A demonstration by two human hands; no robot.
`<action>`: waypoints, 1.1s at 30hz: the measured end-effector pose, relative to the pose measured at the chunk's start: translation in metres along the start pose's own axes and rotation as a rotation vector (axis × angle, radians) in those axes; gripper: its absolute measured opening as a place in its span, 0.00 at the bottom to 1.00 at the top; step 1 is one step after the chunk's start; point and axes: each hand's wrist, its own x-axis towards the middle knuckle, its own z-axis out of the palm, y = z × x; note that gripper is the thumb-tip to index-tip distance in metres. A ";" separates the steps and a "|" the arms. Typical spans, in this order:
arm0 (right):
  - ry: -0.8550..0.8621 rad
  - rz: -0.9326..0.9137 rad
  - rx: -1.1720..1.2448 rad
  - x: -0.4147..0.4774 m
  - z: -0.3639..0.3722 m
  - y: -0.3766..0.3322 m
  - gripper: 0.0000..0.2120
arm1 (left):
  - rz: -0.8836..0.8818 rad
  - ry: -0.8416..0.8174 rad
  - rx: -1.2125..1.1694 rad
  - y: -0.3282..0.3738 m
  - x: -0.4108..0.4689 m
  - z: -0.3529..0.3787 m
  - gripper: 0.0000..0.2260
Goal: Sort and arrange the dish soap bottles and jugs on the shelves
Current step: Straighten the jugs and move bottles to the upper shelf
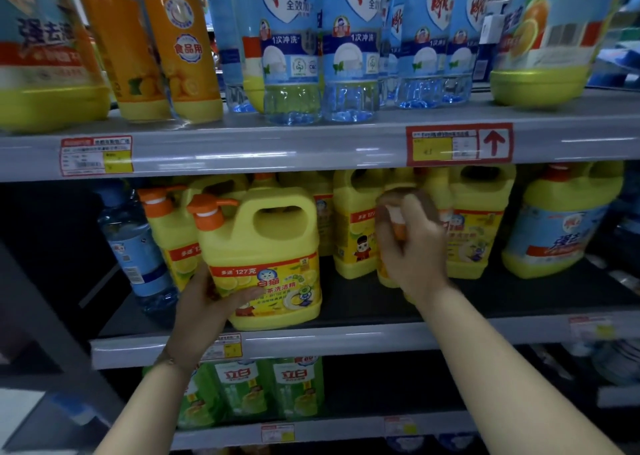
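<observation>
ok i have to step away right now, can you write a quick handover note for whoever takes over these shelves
Left hand: fingers round the lower corner of the front yellow jug, at the front edge of the middle shelf.
Right hand: grips the top of a small orange bottle, mostly hidden, in front of the back row of yellow jugs.
Done: yellow jugs mostly grouped on the middle shelf.
Left: set both held items in place. A clear blue bottle stands left of the yellow jugs, probably misplaced.
</observation>
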 end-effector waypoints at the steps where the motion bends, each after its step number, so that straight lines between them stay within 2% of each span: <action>1: -0.117 0.095 0.132 0.005 0.010 -0.007 0.05 | -0.002 -0.004 -0.003 0.001 0.000 0.000 0.38; 3: -0.302 0.389 0.357 0.018 0.033 -0.019 0.07 | -0.006 -0.008 -0.009 0.003 -0.001 -0.001 0.37; 6: -0.447 0.815 0.551 0.039 0.070 -0.022 0.07 | -0.010 -0.013 -0.019 0.004 -0.003 0.000 0.34; 9: -0.566 1.100 0.684 0.049 0.095 -0.022 0.06 | -0.032 -0.008 -0.037 0.004 -0.004 0.001 0.35; 12: -0.683 1.280 0.781 0.052 0.106 -0.020 0.12 | -0.042 -0.001 -0.040 0.005 -0.002 0.001 0.37; 16: -0.801 1.202 0.655 0.063 0.110 -0.018 0.13 | -0.037 0.010 -0.040 0.004 -0.002 0.001 0.37; 21: -0.863 1.040 0.751 0.065 0.106 -0.013 0.10 | -0.019 0.026 -0.028 0.001 -0.005 0.002 0.37; 24: -0.794 0.992 0.830 0.061 0.096 -0.006 0.07 | -0.003 0.074 -0.016 0.001 -0.007 0.005 0.33; 26: -0.737 0.964 0.807 0.057 0.087 0.001 0.11 | 0.016 0.121 -0.017 -0.001 -0.008 0.008 0.30; 30: -0.637 0.848 0.548 0.046 0.071 0.005 0.13 | 0.016 0.209 0.021 -0.003 -0.010 0.019 0.30; 33: -0.539 0.701 0.328 0.042 0.065 0.003 0.13 | 0.026 0.361 0.240 -0.002 -0.012 0.029 0.34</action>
